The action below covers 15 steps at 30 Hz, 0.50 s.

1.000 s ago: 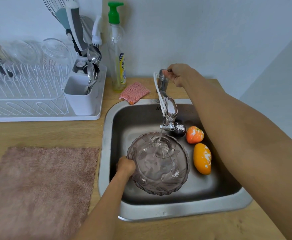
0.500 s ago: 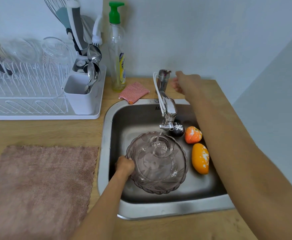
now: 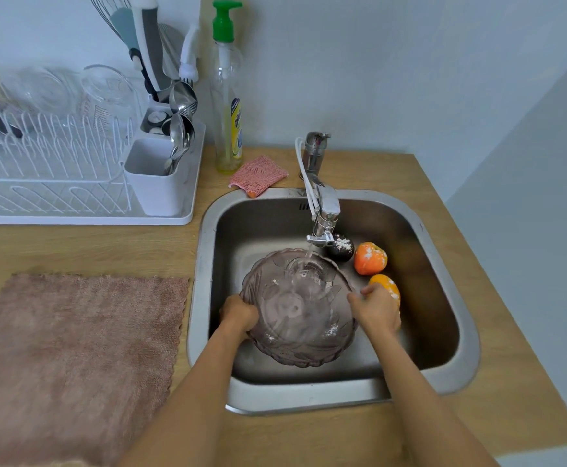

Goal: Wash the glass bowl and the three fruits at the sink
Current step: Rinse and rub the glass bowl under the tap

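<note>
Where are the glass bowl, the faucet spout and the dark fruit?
glass bowl (image 3: 295,308): head view, centre of its inside.
faucet spout (image 3: 325,210): head view, top of the metal spout.
dark fruit (image 3: 342,248): head view, its powder-dusted top.

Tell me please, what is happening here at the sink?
A person is washing a glass bowl under the running tap. The left hand grips the bowl's left rim and the right hand holds its right rim, inside the sink. White specks still show on the bowl. Three fruits wait beside it: a dark one, an orange-red one and an orange one, all still dusted with white, so they look unwashed.
</note>
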{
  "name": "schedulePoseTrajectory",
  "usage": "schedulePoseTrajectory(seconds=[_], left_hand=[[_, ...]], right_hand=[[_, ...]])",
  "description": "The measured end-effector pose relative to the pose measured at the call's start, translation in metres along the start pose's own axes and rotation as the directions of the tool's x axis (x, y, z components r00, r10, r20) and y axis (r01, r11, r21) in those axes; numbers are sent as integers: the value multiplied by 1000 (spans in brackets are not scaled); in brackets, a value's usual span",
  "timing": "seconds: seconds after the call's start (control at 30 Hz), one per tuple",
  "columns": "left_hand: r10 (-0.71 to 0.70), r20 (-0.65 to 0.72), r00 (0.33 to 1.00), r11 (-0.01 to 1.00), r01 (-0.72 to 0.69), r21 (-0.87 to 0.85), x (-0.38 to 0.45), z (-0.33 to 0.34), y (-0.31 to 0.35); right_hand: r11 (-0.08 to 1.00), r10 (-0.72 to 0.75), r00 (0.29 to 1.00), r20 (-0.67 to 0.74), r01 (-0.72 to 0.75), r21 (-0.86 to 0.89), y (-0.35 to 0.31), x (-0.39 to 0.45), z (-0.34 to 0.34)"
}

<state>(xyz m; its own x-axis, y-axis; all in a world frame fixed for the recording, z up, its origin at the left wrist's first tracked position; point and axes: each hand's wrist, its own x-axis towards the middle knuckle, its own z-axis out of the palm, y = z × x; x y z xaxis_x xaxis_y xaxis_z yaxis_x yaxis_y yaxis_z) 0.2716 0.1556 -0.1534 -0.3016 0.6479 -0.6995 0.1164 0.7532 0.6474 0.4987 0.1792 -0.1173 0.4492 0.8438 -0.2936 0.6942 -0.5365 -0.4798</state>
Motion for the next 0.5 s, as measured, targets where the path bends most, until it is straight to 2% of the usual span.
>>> schedulePoseTrajectory(seconds=[0.07, 0.13, 0.23, 0.33, 0.4, 0.5], left_hand=[[22, 14, 1000, 1000, -22, -18, -2, 0, 3], [55, 18, 998, 997, -54, -46, -5, 0, 7], [193, 20, 981, 980, -192, -48, -15, -1, 15], [385, -1, 923, 913, -381, 149, -22, -2, 15], [531, 27, 847, 772, -497, 396, -26, 0, 11], [617, 210, 758, 431, -549, 716, -23, 4, 1]], right_hand=[[996, 14, 998, 56, -9, -86, 6, -2, -5], [998, 22, 986, 166, -13, -56, 12, 0, -9], [957, 9, 930, 367, -114, 266, 15, -3, -14], [855, -32, 896, 443, -206, 476, 15, -7, -20], [810, -42, 896, 443, -229, 540, 17, -10, -23], [795, -52, 911, 410, -211, 569, 19, -12, -25]])
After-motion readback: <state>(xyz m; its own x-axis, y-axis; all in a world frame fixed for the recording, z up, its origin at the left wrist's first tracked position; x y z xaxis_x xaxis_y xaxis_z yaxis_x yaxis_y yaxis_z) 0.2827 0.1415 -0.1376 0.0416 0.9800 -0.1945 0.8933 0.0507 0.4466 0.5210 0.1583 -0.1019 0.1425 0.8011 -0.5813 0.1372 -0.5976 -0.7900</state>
